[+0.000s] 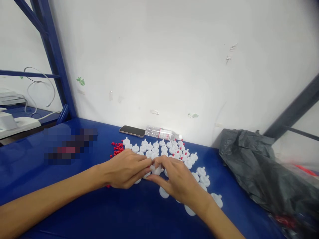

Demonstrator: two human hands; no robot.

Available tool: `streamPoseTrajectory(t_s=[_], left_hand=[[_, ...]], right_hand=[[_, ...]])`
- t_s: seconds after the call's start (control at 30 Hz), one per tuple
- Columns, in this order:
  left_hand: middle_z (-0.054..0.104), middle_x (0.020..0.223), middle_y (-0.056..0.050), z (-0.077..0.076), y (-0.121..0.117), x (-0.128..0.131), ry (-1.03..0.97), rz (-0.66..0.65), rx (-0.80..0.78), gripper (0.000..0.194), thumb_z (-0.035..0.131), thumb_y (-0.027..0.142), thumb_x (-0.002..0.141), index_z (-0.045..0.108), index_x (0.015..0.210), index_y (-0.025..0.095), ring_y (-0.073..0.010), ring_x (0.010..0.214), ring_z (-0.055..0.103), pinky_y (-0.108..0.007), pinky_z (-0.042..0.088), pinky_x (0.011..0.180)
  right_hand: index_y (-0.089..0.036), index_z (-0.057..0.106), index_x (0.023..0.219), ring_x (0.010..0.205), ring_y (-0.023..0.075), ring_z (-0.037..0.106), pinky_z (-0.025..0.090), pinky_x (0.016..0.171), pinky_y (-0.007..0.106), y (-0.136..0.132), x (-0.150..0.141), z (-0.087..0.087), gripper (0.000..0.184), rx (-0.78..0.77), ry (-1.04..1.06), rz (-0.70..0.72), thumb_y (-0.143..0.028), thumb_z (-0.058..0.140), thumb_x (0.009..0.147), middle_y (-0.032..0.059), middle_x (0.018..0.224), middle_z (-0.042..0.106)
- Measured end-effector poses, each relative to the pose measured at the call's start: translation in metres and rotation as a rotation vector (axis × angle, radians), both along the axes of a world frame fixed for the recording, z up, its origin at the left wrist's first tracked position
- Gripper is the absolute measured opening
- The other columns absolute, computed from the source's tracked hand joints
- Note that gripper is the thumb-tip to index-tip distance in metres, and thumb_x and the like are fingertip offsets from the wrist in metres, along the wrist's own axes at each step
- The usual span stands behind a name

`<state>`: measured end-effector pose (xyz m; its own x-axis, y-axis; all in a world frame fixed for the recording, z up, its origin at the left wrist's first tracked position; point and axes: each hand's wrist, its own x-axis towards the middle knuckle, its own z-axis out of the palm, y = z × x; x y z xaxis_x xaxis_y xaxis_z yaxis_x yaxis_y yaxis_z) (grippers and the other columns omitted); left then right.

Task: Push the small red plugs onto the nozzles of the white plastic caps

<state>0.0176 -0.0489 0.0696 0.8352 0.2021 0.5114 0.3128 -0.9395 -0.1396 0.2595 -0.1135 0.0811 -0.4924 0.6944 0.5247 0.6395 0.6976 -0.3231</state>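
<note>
My right hand point(175, 177) is closed around a white round cap with a short spout point(156, 170), thumb below and fingers curled over it. My left hand point(129, 168) meets it from the left, fingertips pinched together against the cap's side. A trace of red shows at those fingertips, apparently a small red cap, mostly hidden. Many more white spouted caps point(135, 148) lie on the blue table point(129, 212) behind and around both hands, some with red tips point(181, 158) on their spouts. Behind my left hand is a pile of small red caps point(118, 149).
A phone point(132, 131) and a clear plastic bottle point(163, 133) lie along the wall point(159, 66). A dark plastic bag point(249, 162) covers the right side. A blue metal frame point(53, 49) rises at the left, with white devices and cables point(18, 124) beyond it.
</note>
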Motion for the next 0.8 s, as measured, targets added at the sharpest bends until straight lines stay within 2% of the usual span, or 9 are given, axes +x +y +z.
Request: streamPoseTrajectory(t_s=[0.13, 0.27, 0.4, 0.47, 0.53, 0.63, 0.8], left_hand=[[0.061, 0.067, 0.006, -0.004, 0.001, 0.002, 0.031, -0.009, -0.094, 0.011, 0.047, 0.023, 0.108, 0.047, 0.098, 0.027, -0.0157, 0.043, 0.039, -0.038, 0.023, 0.046], [0.055, 0.063, 0.008, -0.004, 0.003, -0.002, -0.024, -0.002, -0.169, 0.021, 0.039, 0.024, 0.112, 0.043, 0.092, 0.027, -0.0145, 0.044, 0.04, -0.035, 0.027, 0.05], [0.042, 0.06, 0.007, 0.012, 0.01, -0.015, -0.136, 0.065, -0.204, 0.033, 0.027, 0.02, 0.113, 0.032, 0.081, 0.028, -0.0146, 0.048, 0.039, -0.034, 0.031, 0.055], [0.038, 0.059, 0.008, 0.02, 0.016, -0.022, -0.163, 0.106, -0.2, 0.034, 0.029, 0.018, 0.111, 0.03, 0.079, 0.028, -0.0144, 0.049, 0.035, -0.035, 0.029, 0.056], [0.038, 0.059, 0.008, 0.024, 0.022, -0.026, -0.152, 0.14, -0.19, 0.033, 0.035, 0.016, 0.108, 0.033, 0.077, 0.027, -0.0146, 0.05, 0.032, -0.036, 0.026, 0.057], [0.044, 0.06, 0.006, 0.023, 0.03, -0.029, -0.094, 0.187, -0.181, 0.03, 0.042, 0.015, 0.102, 0.038, 0.074, 0.026, -0.0149, 0.053, 0.033, -0.036, 0.024, 0.058], [0.054, 0.066, 0.001, 0.02, 0.037, -0.032, 0.02, 0.263, -0.174, 0.024, 0.047, 0.014, 0.097, 0.049, 0.075, 0.023, -0.0164, 0.06, 0.043, -0.036, 0.026, 0.062]], right_hand=[[-0.033, 0.062, 0.108, 0.065, 0.0202, 0.074, 0.059, 0.072, 0.034, 0.004, -0.002, -0.002, 0.021, 0.084, -0.129, -0.029, -0.054, 0.059, 0.109, -0.0053, 0.074, 0.077], [-0.032, 0.07, 0.104, 0.061, 0.0193, 0.073, 0.053, 0.07, 0.032, 0.009, 0.006, 0.004, 0.022, 0.133, -0.186, -0.109, -0.05, 0.058, 0.109, -0.0037, 0.073, 0.079], [-0.029, 0.075, 0.108, 0.062, 0.0207, 0.072, 0.046, 0.065, 0.032, 0.02, 0.047, 0.017, 0.02, 0.17, -0.127, -0.362, -0.038, 0.057, 0.106, 0.0001, 0.072, 0.078], [-0.026, 0.074, 0.114, 0.062, 0.0218, 0.072, 0.045, 0.065, 0.033, 0.025, 0.073, 0.024, 0.023, 0.188, -0.061, -0.511, -0.04, 0.057, 0.105, 0.001, 0.073, 0.077], [-0.026, 0.073, 0.109, 0.061, 0.0216, 0.071, 0.046, 0.064, 0.033, 0.029, 0.093, 0.029, 0.023, 0.18, -0.016, -0.601, -0.044, 0.059, 0.104, 0.0007, 0.075, 0.077], [-0.028, 0.072, 0.103, 0.059, 0.0192, 0.068, 0.048, 0.066, 0.033, 0.031, 0.107, 0.035, 0.021, 0.134, -0.001, -0.621, -0.048, 0.064, 0.1, -0.0012, 0.079, 0.076], [-0.028, 0.07, 0.092, 0.061, 0.0161, 0.058, 0.048, 0.068, 0.035, 0.028, 0.102, 0.038, 0.025, 0.089, -0.051, -0.52, -0.052, 0.067, 0.098, 0.0001, 0.092, 0.074]])
